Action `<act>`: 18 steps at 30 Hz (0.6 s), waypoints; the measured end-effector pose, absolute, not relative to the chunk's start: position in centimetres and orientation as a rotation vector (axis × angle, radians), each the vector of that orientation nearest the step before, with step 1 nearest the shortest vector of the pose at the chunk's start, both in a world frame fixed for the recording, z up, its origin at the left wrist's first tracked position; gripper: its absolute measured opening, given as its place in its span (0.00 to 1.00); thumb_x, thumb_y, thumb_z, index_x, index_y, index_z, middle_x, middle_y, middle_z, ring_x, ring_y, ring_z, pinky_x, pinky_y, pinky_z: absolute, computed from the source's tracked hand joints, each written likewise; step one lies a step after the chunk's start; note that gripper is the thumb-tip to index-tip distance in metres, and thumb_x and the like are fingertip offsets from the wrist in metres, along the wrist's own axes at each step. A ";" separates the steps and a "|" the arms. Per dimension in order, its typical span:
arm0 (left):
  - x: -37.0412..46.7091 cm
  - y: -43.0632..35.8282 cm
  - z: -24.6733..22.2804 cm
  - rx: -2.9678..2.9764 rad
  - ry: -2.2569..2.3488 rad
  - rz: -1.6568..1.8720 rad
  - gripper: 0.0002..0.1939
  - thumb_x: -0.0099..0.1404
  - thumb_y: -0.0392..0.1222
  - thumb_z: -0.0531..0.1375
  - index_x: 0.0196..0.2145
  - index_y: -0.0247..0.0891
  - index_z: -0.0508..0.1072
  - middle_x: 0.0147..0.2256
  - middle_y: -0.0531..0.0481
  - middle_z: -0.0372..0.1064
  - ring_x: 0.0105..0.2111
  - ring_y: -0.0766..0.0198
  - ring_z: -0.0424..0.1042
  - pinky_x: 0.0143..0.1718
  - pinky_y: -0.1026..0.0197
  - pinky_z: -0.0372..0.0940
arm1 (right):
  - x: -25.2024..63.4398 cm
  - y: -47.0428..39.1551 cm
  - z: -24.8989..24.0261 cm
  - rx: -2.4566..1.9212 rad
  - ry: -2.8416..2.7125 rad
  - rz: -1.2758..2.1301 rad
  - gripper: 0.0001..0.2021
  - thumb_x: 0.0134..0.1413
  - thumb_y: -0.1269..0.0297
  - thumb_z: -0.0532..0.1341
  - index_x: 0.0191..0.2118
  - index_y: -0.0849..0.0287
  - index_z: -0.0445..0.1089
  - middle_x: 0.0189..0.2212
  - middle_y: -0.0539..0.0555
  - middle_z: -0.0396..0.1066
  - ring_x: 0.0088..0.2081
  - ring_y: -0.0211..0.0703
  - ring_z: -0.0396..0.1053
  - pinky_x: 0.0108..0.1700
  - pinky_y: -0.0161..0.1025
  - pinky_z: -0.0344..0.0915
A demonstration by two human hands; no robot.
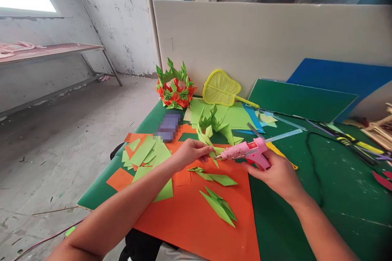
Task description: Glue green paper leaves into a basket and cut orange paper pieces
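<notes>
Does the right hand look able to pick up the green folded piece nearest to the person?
Probably not while the right hand holds the pink glue gun, though the way to the green folded piece looks free.

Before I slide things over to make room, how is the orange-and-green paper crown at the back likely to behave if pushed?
The crown is probably light, being folded paper around an open middle. Its slim green points could bend if gripped. It looks likelier to slide than roll, standing upright on a broad base.
</notes>
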State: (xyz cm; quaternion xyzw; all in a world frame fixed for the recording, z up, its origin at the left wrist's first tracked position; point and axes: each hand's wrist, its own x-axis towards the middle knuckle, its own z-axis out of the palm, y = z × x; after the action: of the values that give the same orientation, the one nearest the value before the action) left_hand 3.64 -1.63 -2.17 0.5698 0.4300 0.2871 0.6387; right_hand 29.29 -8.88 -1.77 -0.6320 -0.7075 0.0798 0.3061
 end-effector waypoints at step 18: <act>3.7 -1.4 -2.4 1.205 0.962 0.678 0.23 0.48 0.58 0.69 0.29 0.32 0.79 0.22 0.50 0.71 0.21 0.72 0.67 0.26 0.67 0.64 | 29.7 -8.6 -2.5 -1.607 -1.923 0.110 0.06 0.50 0.60 0.59 0.28 0.55 0.65 0.16 0.45 0.60 0.17 0.35 0.55 0.19 0.32 0.54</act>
State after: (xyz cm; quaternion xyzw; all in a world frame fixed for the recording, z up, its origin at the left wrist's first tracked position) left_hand 3.67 -1.37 -2.44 0.5337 0.4262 0.3002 0.6658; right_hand 29.73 -8.63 -2.47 -0.6087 -0.7286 0.0417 0.3114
